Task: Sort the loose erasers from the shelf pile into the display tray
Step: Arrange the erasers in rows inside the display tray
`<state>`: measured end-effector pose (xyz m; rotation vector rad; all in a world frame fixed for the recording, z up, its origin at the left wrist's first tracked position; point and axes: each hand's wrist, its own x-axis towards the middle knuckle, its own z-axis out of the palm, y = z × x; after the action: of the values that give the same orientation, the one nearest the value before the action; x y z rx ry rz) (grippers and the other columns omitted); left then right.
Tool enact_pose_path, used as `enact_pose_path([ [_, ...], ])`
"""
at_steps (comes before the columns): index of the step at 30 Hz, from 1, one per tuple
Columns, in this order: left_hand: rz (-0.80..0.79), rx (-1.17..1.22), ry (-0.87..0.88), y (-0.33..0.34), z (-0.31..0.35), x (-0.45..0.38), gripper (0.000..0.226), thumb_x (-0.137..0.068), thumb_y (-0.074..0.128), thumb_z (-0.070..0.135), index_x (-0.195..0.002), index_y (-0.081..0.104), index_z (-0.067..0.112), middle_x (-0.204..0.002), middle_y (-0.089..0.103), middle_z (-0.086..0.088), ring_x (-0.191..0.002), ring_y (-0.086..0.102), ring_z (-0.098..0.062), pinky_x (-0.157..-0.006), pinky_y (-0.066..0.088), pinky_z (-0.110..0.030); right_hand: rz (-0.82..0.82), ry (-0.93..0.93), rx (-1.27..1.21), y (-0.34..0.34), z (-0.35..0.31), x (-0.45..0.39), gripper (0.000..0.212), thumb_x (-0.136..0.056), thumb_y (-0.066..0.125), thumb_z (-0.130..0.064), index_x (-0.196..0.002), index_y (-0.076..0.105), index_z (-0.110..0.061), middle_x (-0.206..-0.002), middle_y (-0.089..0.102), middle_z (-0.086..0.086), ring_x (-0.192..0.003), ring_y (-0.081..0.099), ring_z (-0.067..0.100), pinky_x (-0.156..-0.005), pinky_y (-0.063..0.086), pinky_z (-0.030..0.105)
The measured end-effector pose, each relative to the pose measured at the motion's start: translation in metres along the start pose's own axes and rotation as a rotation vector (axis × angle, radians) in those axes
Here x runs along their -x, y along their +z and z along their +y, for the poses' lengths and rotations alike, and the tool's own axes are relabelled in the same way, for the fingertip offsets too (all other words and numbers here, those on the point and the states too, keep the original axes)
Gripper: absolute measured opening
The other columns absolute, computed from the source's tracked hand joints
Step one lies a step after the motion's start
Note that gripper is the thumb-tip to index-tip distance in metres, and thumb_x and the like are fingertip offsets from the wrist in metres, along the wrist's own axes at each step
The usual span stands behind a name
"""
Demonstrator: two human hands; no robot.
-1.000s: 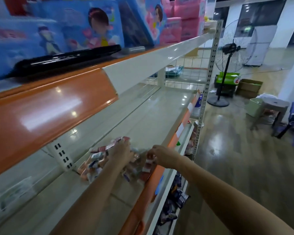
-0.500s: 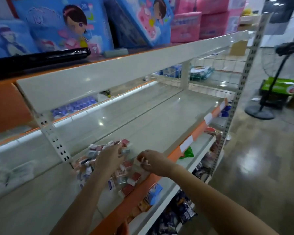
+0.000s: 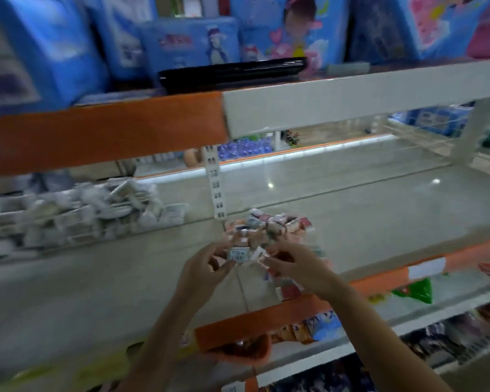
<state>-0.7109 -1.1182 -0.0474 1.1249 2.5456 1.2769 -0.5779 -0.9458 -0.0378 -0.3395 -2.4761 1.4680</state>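
Judging by how things lay, the sorting had barely begun: most of the loose erasers (image 3: 269, 224) sat heaped on the pale shelf (image 3: 379, 210), with more scattered down toward its orange front lip (image 3: 266, 315). Both hands worked at the near edge of that pile. The left hand (image 3: 203, 268) had its grip curled round a small white-labelled eraser (image 3: 238, 254), thumb and fingers pinching it from either side. The right hand (image 3: 300, 268) had its grip pressed on another small wrapped piece (image 3: 259, 254), touching the first; blur made the exact hold hard to read. To the left, a wire-fronted tray (image 3: 77, 224) held a jumble of whitish packets (image 3: 96, 202); whether that was the display tray I could not tell, and none of the pile's red and white pieces showed in it. The erasers looked like small, hard-edged blocks in glossy printed sleeves, slippery and light. The shelf was smooth painted metal with a dull sheen, and the slotted upright (image 3: 217, 188) stood just behind the heap.
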Motion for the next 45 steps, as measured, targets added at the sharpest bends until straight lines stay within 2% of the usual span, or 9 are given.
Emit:
enact_pose_path([
  [7,0.140,0.046,-0.121,-0.091,-0.050,0.063,0.015,-0.087,0.063,0.024,-0.089,0.058,0.037,-0.075,0.062,0.016,-0.070,0.056,0.001,-0.058,0.042,-0.012,-0.182,-0.011,-0.288,0.096,-0.054,-0.028,0.009,-0.091,0.057,-0.009,-0.090,0.064,-0.014,-0.066,0.062,-0.004,-0.056,0.058,0.003,-0.054,0.049,0.018],
  [12,0.208,0.115,-0.221,-0.166,-0.100,0.126,0.018,-0.092,0.056,0.029,-0.075,0.063,0.030,-0.068,0.065,0.021,-0.057,0.056,0.001,-0.053,0.041,-0.016,-0.235,-0.029,-0.403,0.188,-0.103,-0.033,0.014,-0.089,0.058,-0.005,-0.086,0.066,-0.017,-0.064,0.066,-0.002,-0.055,0.059,0.007,-0.054,0.050,0.019],
  [15,0.253,0.116,-0.292,-0.214,-0.129,0.165,0.026,-0.094,0.054,0.028,-0.068,0.059,0.029,-0.055,0.060,0.014,-0.046,0.048,0.002,-0.050,0.036,-0.018,-0.279,-0.035,-0.441,0.252,-0.135,-0.029,0.015,-0.088,0.057,-0.004,-0.085,0.066,-0.016,-0.067,0.065,0.007,-0.054,0.059,0.008,-0.054,0.050,0.019],
  [20,0.301,0.112,-0.389,-0.288,-0.173,0.217,0.028,-0.094,0.052,0.019,-0.067,0.057,0.024,-0.052,0.055,0.005,-0.041,0.047,0.000,-0.047,0.037,-0.016,-0.344,-0.069,-0.406,0.350,-0.183,-0.026,0.010,-0.087,0.061,-0.014,-0.084,0.069,-0.020,-0.068,0.064,0.007,-0.059,0.059,0.014,-0.059,0.050,0.023],
  [26,0.425,0.107,-0.472,-0.352,-0.228,0.253,0.030,-0.094,0.052,0.024,-0.065,0.060,0.020,-0.044,0.049,0.006,-0.039,0.041,-0.003,-0.047,0.031,-0.024,-0.436,-0.075,-0.376,0.431,-0.231,-0.039,0.010,-0.088,0.061,-0.017,-0.083,0.068,-0.021,-0.068,0.063,0.006,-0.058,0.057,0.014,-0.059,0.047,0.025],
  [29,0.475,0.157,-0.492,-0.377,-0.251,0.261,0.025,-0.094,0.054,0.022,-0.078,0.067,0.008,-0.047,0.049,0.005,-0.042,0.041,-0.006,-0.048,0.031,-0.023,-0.474,-0.079,-0.348,0.465,-0.247,-0.053,0.012,-0.088,0.061,-0.018,-0.082,0.071,-0.022,-0.066,0.063,0.006,-0.059,0.057,0.013,-0.057,0.046,0.020],
  [31,0.490,0.186,-0.492,-0.393,-0.268,0.263,0.026,-0.093,0.054,0.022,-0.085,0.068,0.003,-0.051,0.050,0.001,-0.047,0.042,-0.010,-0.050,0.031,-0.025,-0.508,-0.055,-0.368,0.488,-0.256,-0.067,0.015,-0.087,0.062,-0.017,-0.078,0.072,-0.023,-0.066,0.064,0.005,-0.062,0.059,0.015,-0.062,0.049,0.025],
  [37,0.459,0.256,-0.508,-0.444,-0.321,0.251,0.020,-0.093,0.055,0.019,-0.079,0.067,0.011,-0.049,0.048,0.010,-0.046,0.041,-0.004,-0.045,0.031,-0.014,-0.535,-0.091,-0.284,0.548,-0.281,-0.119,0.014,-0.086,0.064,-0.013,-0.078,0.070,-0.023,-0.066,0.067,0.003,-0.060,0.064,0.017,-0.067,0.055,0.036],
  [45,0.503,0.248,-0.563,-0.511,-0.381,0.247,0.015,-0.090,0.056,0.026,-0.081,0.068,0.023,-0.059,0.058,0.010,-0.054,0.052,-0.003,-0.051,0.040,-0.017,-0.598,-0.235,-0.025,0.614,-0.332,-0.170,0.015,-0.090,0.060,-0.019,-0.104,0.066,-0.017,-0.089,0.068,0.000,-0.076,0.067,0.014,-0.067,0.055,0.022],
])
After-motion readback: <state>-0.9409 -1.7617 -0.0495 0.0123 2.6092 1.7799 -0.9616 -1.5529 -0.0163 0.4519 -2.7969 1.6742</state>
